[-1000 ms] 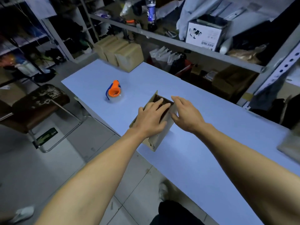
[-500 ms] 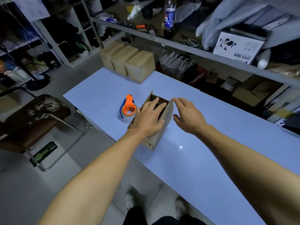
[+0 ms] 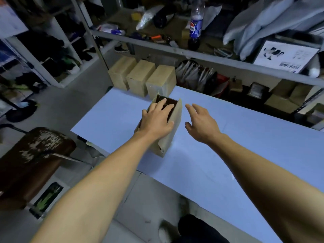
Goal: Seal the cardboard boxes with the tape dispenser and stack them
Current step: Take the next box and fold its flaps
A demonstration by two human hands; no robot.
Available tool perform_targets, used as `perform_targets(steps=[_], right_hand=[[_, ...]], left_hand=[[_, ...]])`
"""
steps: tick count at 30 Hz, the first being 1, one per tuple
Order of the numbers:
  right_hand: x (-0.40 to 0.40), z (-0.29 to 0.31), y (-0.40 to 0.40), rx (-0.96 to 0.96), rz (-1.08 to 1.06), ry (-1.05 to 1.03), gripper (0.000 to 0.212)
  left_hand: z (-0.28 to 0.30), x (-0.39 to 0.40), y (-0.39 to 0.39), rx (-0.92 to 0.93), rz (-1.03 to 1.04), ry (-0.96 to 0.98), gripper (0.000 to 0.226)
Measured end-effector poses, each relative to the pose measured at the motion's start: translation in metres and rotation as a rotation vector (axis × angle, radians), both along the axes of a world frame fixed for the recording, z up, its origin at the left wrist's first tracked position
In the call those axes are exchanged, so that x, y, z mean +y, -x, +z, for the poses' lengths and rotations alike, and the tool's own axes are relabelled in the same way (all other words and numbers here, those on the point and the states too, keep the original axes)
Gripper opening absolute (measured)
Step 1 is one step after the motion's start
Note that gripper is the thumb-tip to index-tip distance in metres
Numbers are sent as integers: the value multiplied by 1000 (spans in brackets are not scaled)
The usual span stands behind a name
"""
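Pale blue table (image 3: 201, 172) on grey tiled floor (image 3: 57, 109). Left of table: worn brown chair (image 3: 33, 160) with metal frame. Behind table: grey metal shelf (image 3: 192, 54), cluttered, carrying a cola bottle (image 3: 196, 25) and white printed carton (image 3: 284, 57). Far left of table: white shelving (image 3: 35, 60) holding dark items. Light dim, bluish

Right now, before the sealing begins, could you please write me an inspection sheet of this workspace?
Surface: pale blue table top, bare around the work.
Job's things: open brown cardboard box, flaps up; three closed brown cardboard boxes in a row at the far end; tape dispenser not seen.
Clutter: cola bottle and oddments on the grey shelf.
Grips: left hand flat on the open box; right hand open beside it, apart.
Cables: nothing seen.
Surroundings: worn brown chair on the left.
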State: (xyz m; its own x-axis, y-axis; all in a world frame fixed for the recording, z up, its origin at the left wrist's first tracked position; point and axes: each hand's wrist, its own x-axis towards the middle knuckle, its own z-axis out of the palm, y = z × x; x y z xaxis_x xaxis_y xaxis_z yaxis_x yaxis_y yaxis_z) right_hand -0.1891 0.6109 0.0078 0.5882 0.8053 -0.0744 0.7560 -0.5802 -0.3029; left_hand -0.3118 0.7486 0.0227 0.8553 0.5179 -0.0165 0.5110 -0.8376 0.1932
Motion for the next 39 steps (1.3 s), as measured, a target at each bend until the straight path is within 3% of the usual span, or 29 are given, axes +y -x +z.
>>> perform_targets(steps=[8, 17, 32, 39], right_hand=[[90, -19, -23, 39, 5, -30, 67], [172, -29, -37, 50, -71, -1, 68], [265, -51, 31, 127, -494, -14, 68], [267, -71, 53, 185, -530, -104, 54]], left_hand=[[-13, 86, -25, 55, 22, 53, 68], [-29, 185, -49, 118, -97, 84, 68], [-67, 309, -51, 201, -808, 97, 60], [-84, 325, -45, 150, -901, 75, 59]])
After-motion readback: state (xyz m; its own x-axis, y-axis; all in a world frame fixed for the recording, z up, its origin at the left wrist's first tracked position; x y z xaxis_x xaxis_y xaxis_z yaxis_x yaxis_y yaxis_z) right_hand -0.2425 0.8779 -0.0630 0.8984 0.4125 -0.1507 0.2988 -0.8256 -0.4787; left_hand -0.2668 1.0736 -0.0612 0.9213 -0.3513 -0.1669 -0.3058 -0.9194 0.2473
